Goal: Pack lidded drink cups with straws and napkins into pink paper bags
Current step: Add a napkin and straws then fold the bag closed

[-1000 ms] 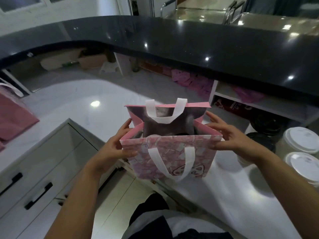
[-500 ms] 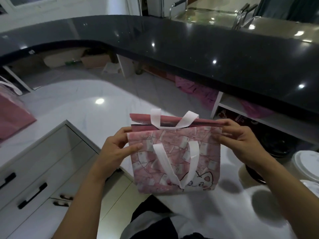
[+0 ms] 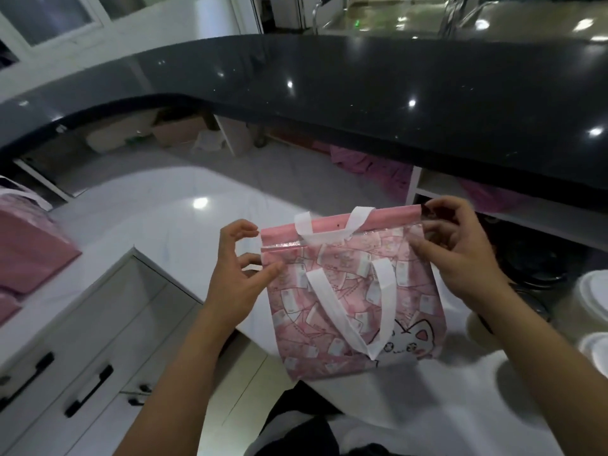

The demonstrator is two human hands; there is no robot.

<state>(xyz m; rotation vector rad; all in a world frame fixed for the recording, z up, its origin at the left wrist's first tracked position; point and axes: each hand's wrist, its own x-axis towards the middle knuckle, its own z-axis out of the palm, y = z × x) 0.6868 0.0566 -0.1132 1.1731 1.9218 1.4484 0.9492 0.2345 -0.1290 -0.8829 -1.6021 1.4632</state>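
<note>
Pink bag (image 3: 355, 301) stood at about 5 o'clock on the white worktop (image 3: 171, 225), right by the near edge, with its mouth pressed almost flat. Left hand (image 3: 235, 274) had its fingers curled round the top left corner, thumb on the front panel, and right hand (image 3: 460, 255) pinched the top right corner. Couldn't see what was inside. My worry: squash that rim too hard and any cup in there tips or pops its lid, or the bag slides off the edge. Spare lidded cups (image 3: 592, 301) sat at 3 o'clock.

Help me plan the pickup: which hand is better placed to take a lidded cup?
Right hand, probably: the cups stand beside its forearm; the left hand holds the bag's far edge.
</note>
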